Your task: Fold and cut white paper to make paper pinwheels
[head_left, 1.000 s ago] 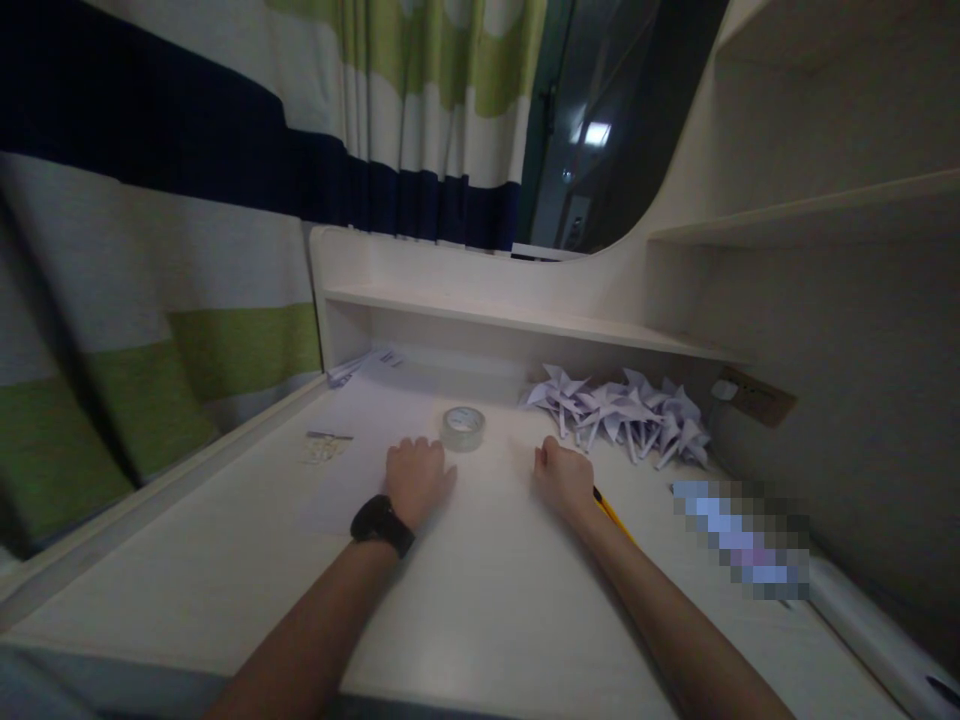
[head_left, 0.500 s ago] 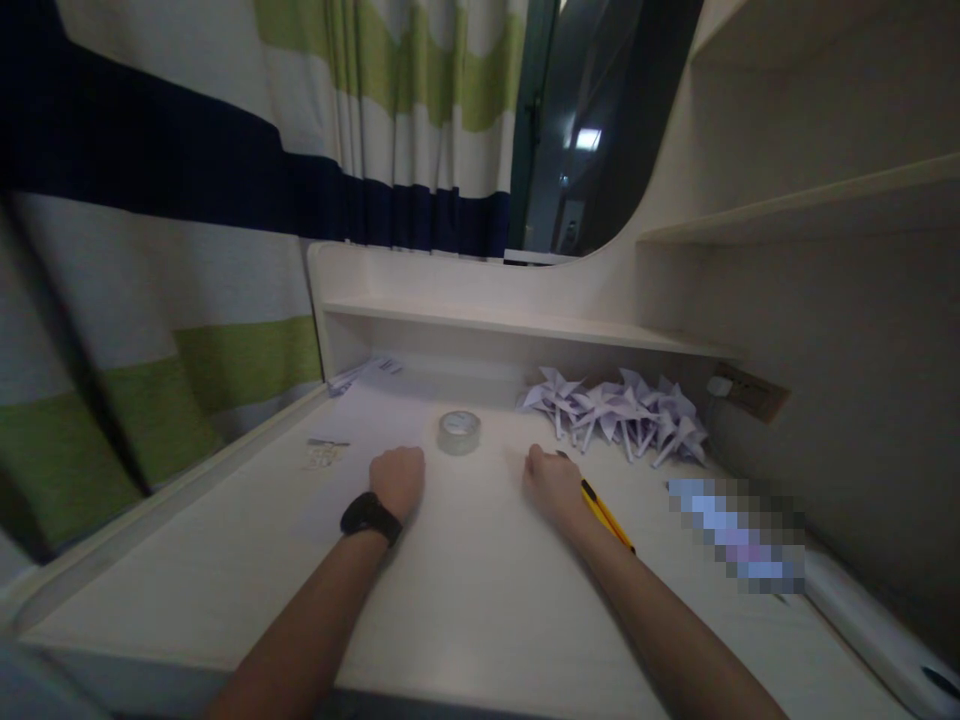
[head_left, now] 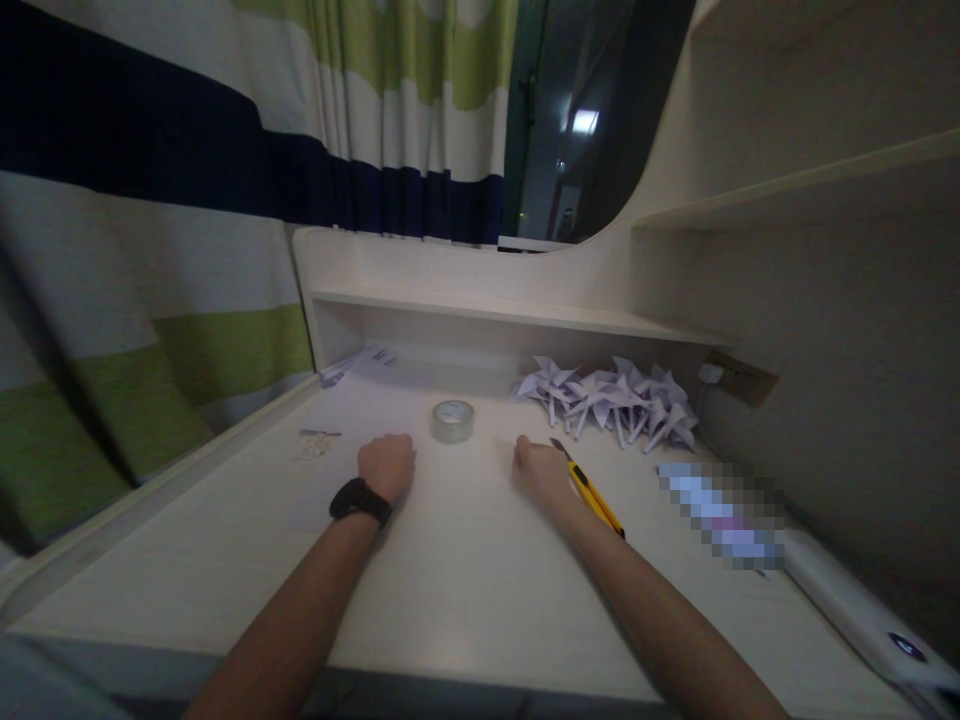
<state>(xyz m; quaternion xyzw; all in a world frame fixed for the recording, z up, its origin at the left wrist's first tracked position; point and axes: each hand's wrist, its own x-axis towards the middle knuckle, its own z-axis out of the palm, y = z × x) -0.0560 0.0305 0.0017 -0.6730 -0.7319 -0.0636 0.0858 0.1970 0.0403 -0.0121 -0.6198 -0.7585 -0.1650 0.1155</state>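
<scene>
Head view: left hand and right hand, curled into seemingly empty fists, flank the near side of the clear tape roll; right of it lie a utility knife, presumably for easy reach, and paper pinwheels, probably gathered aside.

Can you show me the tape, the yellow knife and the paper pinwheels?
Tape [head_left: 453, 429]: head view, front of the roll.
Knife [head_left: 595, 498]: head view, yellow handle.
Pinwheels [head_left: 598, 391]: head view, middle of the bunch.

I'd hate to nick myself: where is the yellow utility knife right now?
In the head view, the yellow utility knife lies on the desk, just right of the right hand and nearer the viewer than the paper pinwheels.
</scene>
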